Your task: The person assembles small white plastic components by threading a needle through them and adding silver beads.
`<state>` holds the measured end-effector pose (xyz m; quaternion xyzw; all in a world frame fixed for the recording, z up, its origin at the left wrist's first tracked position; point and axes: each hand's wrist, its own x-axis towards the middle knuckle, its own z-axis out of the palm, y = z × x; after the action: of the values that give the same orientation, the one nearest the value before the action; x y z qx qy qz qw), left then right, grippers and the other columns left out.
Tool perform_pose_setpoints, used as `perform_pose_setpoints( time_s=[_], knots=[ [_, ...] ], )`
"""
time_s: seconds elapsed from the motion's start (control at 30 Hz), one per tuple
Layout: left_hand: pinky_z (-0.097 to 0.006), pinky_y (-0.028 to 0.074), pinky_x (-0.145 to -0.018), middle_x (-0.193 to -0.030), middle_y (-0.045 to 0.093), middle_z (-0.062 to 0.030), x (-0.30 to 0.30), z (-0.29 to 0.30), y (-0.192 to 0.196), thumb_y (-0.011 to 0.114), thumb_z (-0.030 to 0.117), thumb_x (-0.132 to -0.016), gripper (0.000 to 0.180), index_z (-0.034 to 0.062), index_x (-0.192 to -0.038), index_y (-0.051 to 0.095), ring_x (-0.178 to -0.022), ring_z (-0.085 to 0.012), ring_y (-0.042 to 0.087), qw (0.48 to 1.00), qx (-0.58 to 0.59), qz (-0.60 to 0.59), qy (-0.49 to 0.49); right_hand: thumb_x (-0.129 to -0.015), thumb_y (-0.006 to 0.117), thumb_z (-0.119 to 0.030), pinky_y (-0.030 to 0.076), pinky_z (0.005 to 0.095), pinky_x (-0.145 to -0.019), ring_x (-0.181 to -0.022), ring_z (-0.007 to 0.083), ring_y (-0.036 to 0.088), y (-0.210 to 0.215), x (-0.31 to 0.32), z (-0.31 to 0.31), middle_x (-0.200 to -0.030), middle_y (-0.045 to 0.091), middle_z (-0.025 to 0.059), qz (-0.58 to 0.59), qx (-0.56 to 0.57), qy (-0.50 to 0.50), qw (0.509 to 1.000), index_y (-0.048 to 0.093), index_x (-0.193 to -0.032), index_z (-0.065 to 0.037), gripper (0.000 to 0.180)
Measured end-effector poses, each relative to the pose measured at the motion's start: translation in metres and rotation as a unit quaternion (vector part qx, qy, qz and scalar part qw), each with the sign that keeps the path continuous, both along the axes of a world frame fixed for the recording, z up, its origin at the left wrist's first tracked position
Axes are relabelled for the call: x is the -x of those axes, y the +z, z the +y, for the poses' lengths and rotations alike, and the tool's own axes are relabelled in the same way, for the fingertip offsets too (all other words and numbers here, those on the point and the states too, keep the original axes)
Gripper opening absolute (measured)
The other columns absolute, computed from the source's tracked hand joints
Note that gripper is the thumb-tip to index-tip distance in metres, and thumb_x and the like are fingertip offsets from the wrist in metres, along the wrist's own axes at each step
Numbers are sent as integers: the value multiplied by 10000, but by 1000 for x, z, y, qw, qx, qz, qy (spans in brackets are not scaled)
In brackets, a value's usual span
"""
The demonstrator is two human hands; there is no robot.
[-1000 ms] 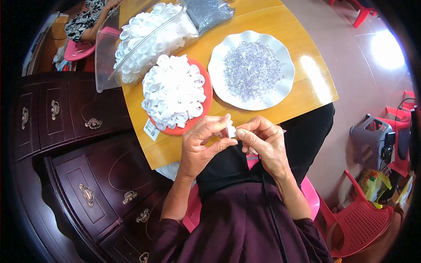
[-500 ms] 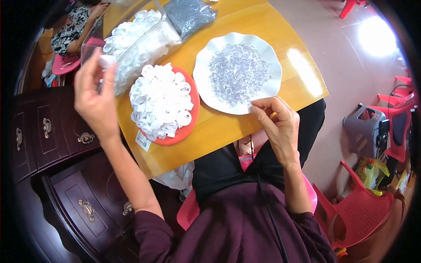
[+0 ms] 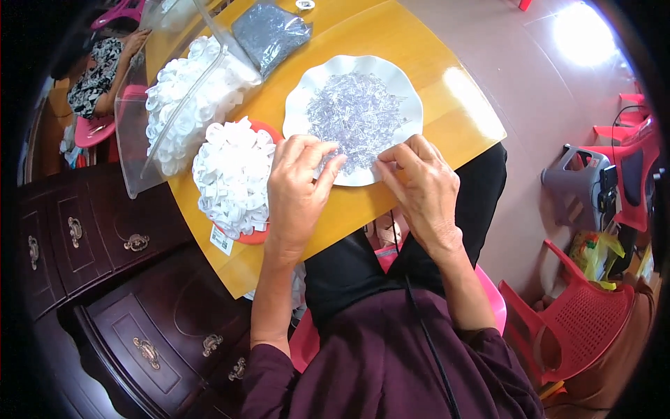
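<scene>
A white plate with a wavy rim holds a heap of small transparent plastic pieces. My left hand is over the plate's near left edge, thumb and forefinger closed in a pinch; what lies between them is too small to make out. At the near right rim is my right hand, its thumb and fingertips also pinched together, their contents hidden. Left of my left hand, white looped plastic pieces are piled on a red plate, partly covered by that hand.
A transparent bin full of similar white pieces stands at the table's left edge. Behind the wavy plate lies a grey plastic bag. A dark drawer cabinet adjoins on the left. Another person sits far left; red chairs stand right.
My left hand has come from over the transparent bin, where it held a white piece, to the wavy plate near my right hand. The head view has shifted slightly.
</scene>
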<state>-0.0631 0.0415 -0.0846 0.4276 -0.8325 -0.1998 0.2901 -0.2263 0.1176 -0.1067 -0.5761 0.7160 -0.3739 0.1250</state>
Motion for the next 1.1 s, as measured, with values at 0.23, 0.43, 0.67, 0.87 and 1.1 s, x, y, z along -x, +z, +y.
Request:
perform_pose_setpoints(
  time_s=[0.23, 0.43, 0.67, 0.87, 1.1],
  knots=[
    [-386, 480, -752, -877, 591, -86, 12, 1, -8, 753, 33, -777, 143, 26, -900, 680, -867, -277, 576, 999, -35, -2, -16, -817, 723, -161, 509, 362, -662, -794, 239, 630, -3, -1, 2, -816, 559, 59, -62, 6, 6, 998, 652, -845, -94, 102],
    [-353, 485, -722, -849, 587, -79, 14, 2, -1, 733, -6, -788, 101, 25, -866, 677, -802, -242, 594, 996, -72, 43, 1, -834, 718, -164, 508, 362, -652, -772, 245, 639, -1, 2, 2, -804, 573, 65, -89, 21, 7, 996, 659, -869, -94, 98],
    [-252, 451, -604, -844, 597, -32, 4, 9, 18, 713, -6, -832, 60, 16, -871, 673, -684, -104, 551, 987, -123, 100, 21, -846, 717, -166, 505, 358, -631, -718, 238, 638, 13, -4, -3, -841, 618, 73, -160, 45, 21, 986, 685, -989, -105, 159],
    [-208, 438, -616, -867, 590, 1, -18, 26, 17, 697, 0, -843, 53, 17, -875, 658, -708, -58, 542, 964, -209, 166, 1, -837, 747, -86, 430, 259, -554, -596, 107, 525, 16, -14, 5, -783, 617, 59, -321, 15, 88, 943, 718, -931, -37, 110],
    [-259, 445, -624, -844, 604, -31, -49, 51, 26, 692, 17, -834, 51, 35, -858, 650, -732, -127, 583, 973, -200, 118, 15, -856, 738, -83, 407, 247, -528, -569, 72, 497, 26, -29, 21, -723, 597, 35, -343, -77, 143, 925, 705, -909, -7, 99]
  ],
)
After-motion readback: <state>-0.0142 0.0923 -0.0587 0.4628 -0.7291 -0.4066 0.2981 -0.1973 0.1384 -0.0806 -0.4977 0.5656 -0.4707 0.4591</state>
